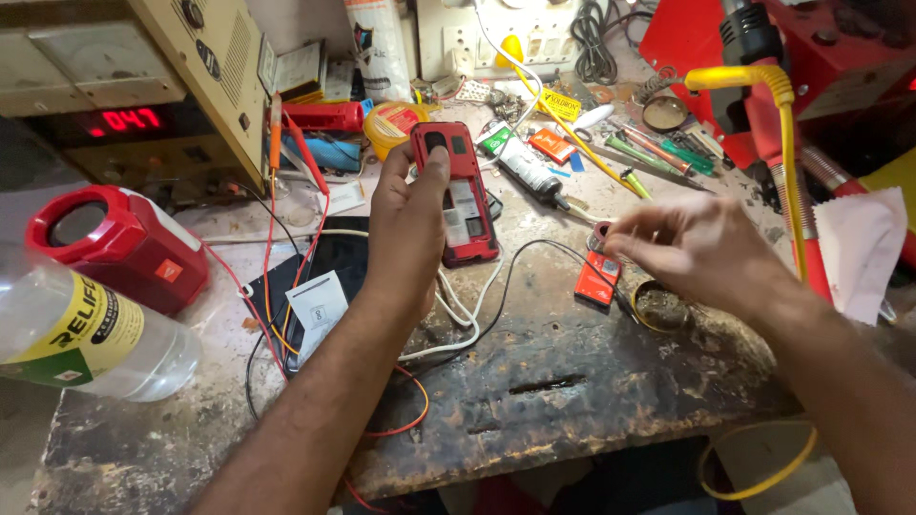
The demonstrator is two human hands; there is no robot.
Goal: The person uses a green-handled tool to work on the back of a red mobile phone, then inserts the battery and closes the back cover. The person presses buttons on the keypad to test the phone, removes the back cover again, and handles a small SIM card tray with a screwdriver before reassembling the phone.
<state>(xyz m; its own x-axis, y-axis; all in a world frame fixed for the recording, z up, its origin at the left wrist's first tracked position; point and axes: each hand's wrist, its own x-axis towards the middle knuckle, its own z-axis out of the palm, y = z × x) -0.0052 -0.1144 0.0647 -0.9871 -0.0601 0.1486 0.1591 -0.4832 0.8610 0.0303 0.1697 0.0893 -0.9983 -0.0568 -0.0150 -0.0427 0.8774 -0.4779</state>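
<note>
Red phone clamped in left hand; right hand pinching (apparently) small ring.

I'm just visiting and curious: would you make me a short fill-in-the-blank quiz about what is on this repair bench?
1. The left hand holds up a small phone whose casing is ____.
2. The right hand hovers above a flat ____ part lying on the workbench.
3. The clear plastic bottle lies at the bench's ____ edge.
4. The power supply shows ____ glowing digits.

Missing words: red; red; left; red
</note>
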